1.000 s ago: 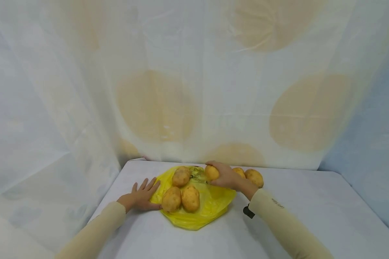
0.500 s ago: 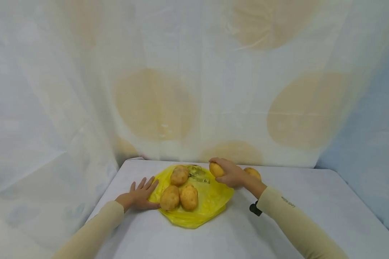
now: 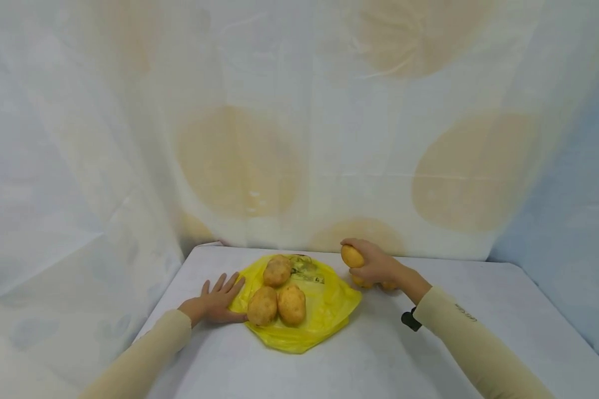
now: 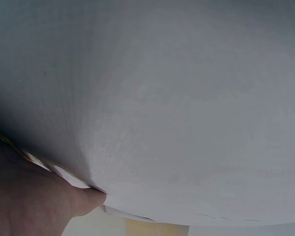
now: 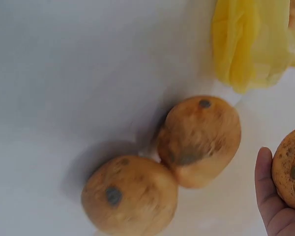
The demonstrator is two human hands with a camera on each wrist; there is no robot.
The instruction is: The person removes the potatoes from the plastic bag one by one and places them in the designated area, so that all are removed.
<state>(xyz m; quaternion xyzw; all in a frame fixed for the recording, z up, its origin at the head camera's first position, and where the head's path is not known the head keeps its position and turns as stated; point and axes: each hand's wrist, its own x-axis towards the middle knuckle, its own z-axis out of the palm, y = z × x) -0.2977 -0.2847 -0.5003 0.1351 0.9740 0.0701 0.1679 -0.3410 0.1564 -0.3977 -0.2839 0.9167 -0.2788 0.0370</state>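
Note:
A yellow plastic bag (image 3: 329,302) lies flattened on the table, with three potatoes resting on it: one potato (image 3: 278,270) at the back and a front pair, left potato (image 3: 262,306) and right potato (image 3: 292,305). My left hand (image 3: 216,302) lies flat with fingers spread at the bag's left edge, its thumb beside the front-left potato. Raised past the bag's right side, my right hand (image 3: 380,265) grips another potato (image 3: 351,256). Below that hand, two potatoes sit side by side on the table, the nearer potato (image 5: 130,195) and the farther potato (image 5: 200,140) in the right wrist view.
The white-covered table (image 3: 259,377) ends at a back edge against a hanging white sheet (image 3: 354,188) with tan spots. More sheeting encloses the left and right sides. A black wrist device (image 3: 411,320) shows under my right sleeve.
My right hand has moved right and slightly up with its potato, from over the bag's back right to above the two table potatoes. The left hand and the three bag potatoes have stayed put.

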